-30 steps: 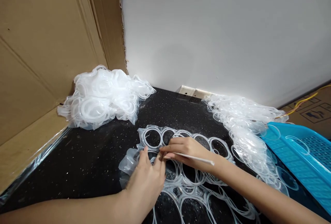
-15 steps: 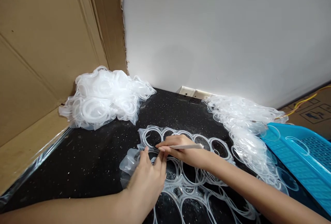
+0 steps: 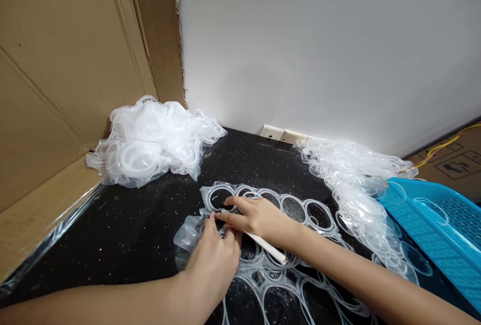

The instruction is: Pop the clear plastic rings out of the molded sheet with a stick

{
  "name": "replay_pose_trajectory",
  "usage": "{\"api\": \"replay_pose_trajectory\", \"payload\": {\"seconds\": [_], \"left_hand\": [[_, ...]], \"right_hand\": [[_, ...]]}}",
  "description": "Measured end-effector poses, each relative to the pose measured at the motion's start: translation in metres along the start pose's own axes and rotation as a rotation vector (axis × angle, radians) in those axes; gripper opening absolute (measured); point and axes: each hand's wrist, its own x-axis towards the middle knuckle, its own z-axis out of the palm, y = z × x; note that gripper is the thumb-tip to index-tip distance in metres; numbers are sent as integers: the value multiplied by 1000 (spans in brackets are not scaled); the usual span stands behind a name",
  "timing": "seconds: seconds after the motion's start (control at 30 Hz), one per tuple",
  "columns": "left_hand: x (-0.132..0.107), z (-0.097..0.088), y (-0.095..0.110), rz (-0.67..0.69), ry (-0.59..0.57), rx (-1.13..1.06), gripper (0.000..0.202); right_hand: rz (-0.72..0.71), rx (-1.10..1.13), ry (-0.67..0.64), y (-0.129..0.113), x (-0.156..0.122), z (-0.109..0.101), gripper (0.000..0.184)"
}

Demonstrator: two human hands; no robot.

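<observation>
A translucent sheet of joined plastic rings (image 3: 293, 208) lies flat, its round openings showing dark stone beneath. My left hand (image 3: 216, 250) is closed at its left part, fingertips bent down onto a ring edge. A slim white stick-like tool (image 3: 268, 249) is in my right hand (image 3: 259, 217); its rear end slants down toward the lower right. The tool's tip is hidden at the fingers, close beside my left fingertips. More ring sheets (image 3: 281, 297) with larger openings overlap nearer to me.
Piled translucent rings (image 3: 150, 139) rest at the back left, against a cardboard sheet (image 3: 75, 54). Another heap of clear rings (image 3: 356, 180) spreads at the right beside a blue plastic basket (image 3: 436, 230). Wall sockets (image 3: 280, 133) sit behind the black speckled counter (image 3: 120, 235).
The white tool has swung from nearly level to slanting down toward the lower right. My right hand has turned and shifted slightly left, closer to my left fingertips. My left hand has barely moved.
</observation>
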Motion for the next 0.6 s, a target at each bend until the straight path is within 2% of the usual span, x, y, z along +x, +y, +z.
{"api": "replay_pose_trajectory", "payload": {"seconds": [0.17, 0.3, 0.43, 0.6], "left_hand": [[-1, 0, 1, -8, -8, 13, 35], [-2, 9, 3, -33, 82, -13, 39], [-2, 18, 3, -60, 218, 5, 49], [-3, 18, 4, -87, 258, 23, 47]], "right_hand": [[-23, 21, -30, -2, 5, 3, 34], [107, 310, 21, 4, 5, -3, 33], [135, 614, -2, 16, 4, -16, 29], [200, 735, -49, 19, 3, -22, 28]]}}
